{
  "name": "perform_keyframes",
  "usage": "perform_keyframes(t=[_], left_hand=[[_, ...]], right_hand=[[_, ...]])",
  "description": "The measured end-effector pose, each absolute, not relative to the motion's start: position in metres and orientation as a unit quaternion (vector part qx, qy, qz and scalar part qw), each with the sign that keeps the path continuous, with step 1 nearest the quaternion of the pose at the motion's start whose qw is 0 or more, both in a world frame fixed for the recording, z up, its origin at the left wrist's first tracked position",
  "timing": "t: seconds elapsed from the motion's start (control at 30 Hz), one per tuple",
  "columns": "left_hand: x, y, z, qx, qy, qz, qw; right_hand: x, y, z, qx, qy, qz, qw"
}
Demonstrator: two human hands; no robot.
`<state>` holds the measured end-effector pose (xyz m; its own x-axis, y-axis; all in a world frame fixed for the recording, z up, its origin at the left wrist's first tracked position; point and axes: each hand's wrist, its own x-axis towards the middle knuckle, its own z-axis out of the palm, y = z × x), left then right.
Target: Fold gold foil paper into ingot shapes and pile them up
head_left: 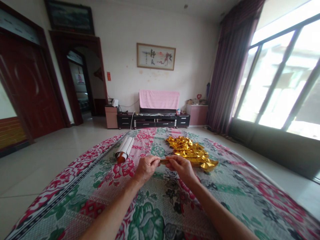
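Note:
Both hands meet above the middle of the flower-patterned cloth, pinching a narrow folded strip of gold foil paper between them. My left hand is closed on the strip's left end, thumb and fingertips pressed together. On its right end my right hand is closed in the same way. Just beyond the right hand lies a heap of folded gold foil pieces, shiny and pointed at the ends. To the left, apart from the hands, lies a roll of sheets, white outside with orange-brown showing at its near end.
The patterned cloth covers the broad surface before me. Beyond it stands a low black TV cabinet with a pink cloth draped above it. A curtain and windows line the right side; a dark red door is at left.

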<state>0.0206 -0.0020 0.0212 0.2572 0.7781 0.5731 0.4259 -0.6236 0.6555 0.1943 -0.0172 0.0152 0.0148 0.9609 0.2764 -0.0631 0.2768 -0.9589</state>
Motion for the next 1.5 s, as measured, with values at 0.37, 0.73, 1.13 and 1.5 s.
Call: perform_keyframes(t=[0.37, 0.73, 1.13, 1.5], left_hand=[[0.024, -0.004, 0.021, 0.782, 0.394, 0.455, 0.164], [0.025, -0.003, 0.022, 0.805, 0.370, 0.449, 0.119], [0.024, -0.002, 0.021, 0.791, 0.388, 0.449, 0.150], [0.020, -0.003, 0.024, 0.789, 0.397, 0.439, 0.166]], right_hand=[[0.192, -0.016, 0.016, -0.389, -0.554, 0.425, 0.601], [0.195, -0.013, 0.014, -0.437, -0.633, 0.314, 0.557], [0.190, -0.016, 0.012, -0.445, -0.670, 0.205, 0.557], [0.199, -0.018, 0.022, -0.498, -0.702, 0.170, 0.480]])
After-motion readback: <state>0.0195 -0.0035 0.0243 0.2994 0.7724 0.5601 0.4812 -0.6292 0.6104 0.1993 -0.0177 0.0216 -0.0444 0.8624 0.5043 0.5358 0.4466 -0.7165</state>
